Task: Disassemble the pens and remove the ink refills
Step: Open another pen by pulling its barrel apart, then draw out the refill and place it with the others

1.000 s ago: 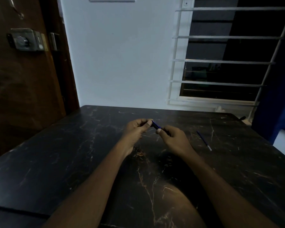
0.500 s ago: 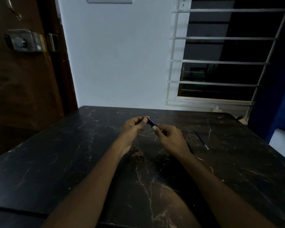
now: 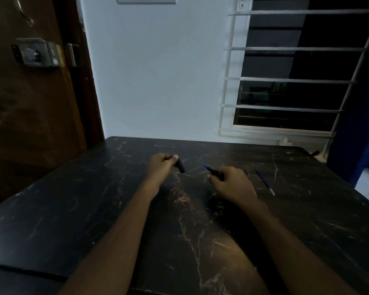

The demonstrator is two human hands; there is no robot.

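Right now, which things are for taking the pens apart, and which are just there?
For the job:
- dark pen piece in the left hand
- pen part with the blue refill tip in the right hand
- loose blue ink refill lying on the table

Just there:
- door lock
- window bars

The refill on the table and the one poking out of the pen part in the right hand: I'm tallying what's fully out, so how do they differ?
The loose refill lies bare on the table, untouched; the held refill shows only a short blue tip, the rest hidden in the dark pen part held by the right hand above the table. Both are thin and blue.
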